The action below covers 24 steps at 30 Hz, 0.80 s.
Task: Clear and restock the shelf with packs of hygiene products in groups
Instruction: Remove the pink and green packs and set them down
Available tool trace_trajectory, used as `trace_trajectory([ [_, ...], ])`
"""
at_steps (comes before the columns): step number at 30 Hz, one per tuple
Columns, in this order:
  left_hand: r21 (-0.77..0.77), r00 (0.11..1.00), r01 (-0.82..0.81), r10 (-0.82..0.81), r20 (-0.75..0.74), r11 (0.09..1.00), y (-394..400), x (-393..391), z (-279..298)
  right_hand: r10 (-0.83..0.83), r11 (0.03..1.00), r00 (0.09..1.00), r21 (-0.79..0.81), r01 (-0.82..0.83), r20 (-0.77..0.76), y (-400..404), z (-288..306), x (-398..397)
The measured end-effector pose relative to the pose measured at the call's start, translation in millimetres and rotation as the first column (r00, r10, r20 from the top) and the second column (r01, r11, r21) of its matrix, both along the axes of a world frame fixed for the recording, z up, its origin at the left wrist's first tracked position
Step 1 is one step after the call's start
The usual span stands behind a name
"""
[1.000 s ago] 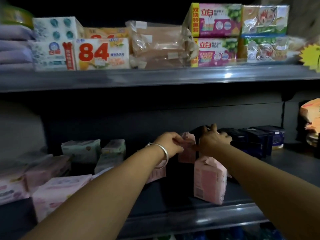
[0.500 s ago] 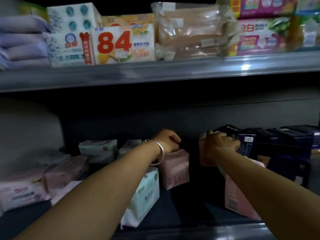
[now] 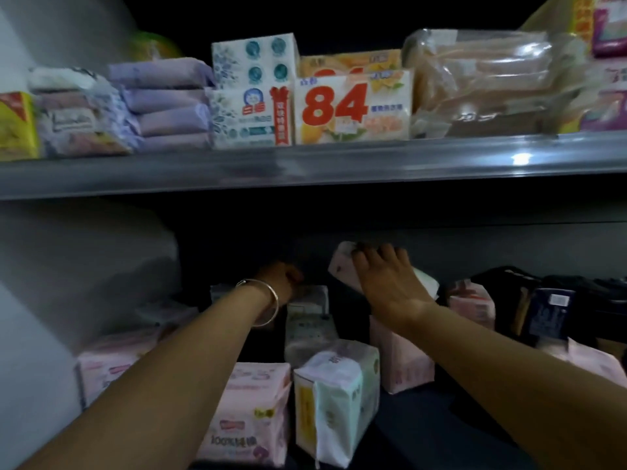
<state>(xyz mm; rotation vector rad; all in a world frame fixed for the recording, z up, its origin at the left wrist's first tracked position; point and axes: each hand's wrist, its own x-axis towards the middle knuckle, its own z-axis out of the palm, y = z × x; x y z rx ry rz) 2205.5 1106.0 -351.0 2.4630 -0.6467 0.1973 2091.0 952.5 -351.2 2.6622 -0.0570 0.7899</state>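
Note:
Both my arms reach into the dark lower shelf point(image 3: 441, 446). My right hand point(image 3: 386, 283) grips a pink pack point(image 3: 342, 266) and holds it tilted above the other packs, near the back wall. My left hand point(image 3: 281, 281), with a bangle on the wrist, has its fingers curled on the top of a pale pack point(image 3: 310, 320) standing at the back. A pale green pack point(image 3: 336, 398) and a pink pack point(image 3: 251, 412) stand in front. Another pink pack point(image 3: 400, 361) stands under my right forearm.
Dark blue and black boxes point(image 3: 549, 307) fill the right of the lower shelf, with a pink pack point(image 3: 471, 303) beside them. More pink packs point(image 3: 105, 371) lie at the left. The upper shelf point(image 3: 305, 167) carries soap boxes point(image 3: 353, 106), purple packs point(image 3: 169, 103) and bagged goods point(image 3: 481, 83).
The view has shifted left and closer. My right hand has lifted a pink pack up off the row. My left hand has moved from a pink pack to a pale pack at the back.

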Motion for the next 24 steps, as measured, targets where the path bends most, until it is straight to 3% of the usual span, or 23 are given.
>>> trace_trajectory([
  [5,0.198,0.997,-0.059,0.049,0.054,0.978,32.3,21.1,-12.4,0.131,0.988,0.990,-0.073,-0.135,-0.057,20.7,-9.4,17.6],
  [9,0.371,0.998,-0.037,0.013,0.069,0.928,36.3,40.8,-26.3,0.189,0.970,0.981,-0.162,-0.179,0.043,24.1,-22.2,47.9],
  [13,0.416,0.998,-0.041,0.020,0.053,0.908,33.5,68.9,-34.2,0.226,0.959,0.972,-0.192,-0.210,0.068,16.1,-35.2,77.4],
  [17,0.423,0.983,-0.126,0.056,0.174,0.898,31.2,89.4,-45.5,0.307,0.934,0.947,-0.223,-0.280,0.095,9.0,-49.8,94.0],
  [20,0.466,0.990,-0.099,0.040,0.135,0.879,30.6,101.0,-50.2,0.350,0.925,0.931,-0.195,-0.327,0.100,3.1,-52.5,100.2],
  [22,0.531,0.996,-0.070,0.032,0.080,0.844,30.8,107.0,-50.2,0.376,0.915,0.923,-0.195,-0.354,0.086,-0.5,-52.9,101.9],
  [24,0.605,0.991,-0.099,0.025,0.130,0.790,29.1,109.2,-49.8,0.404,0.903,0.909,-0.202,-0.379,0.102,-2.0,-54.9,104.1],
])
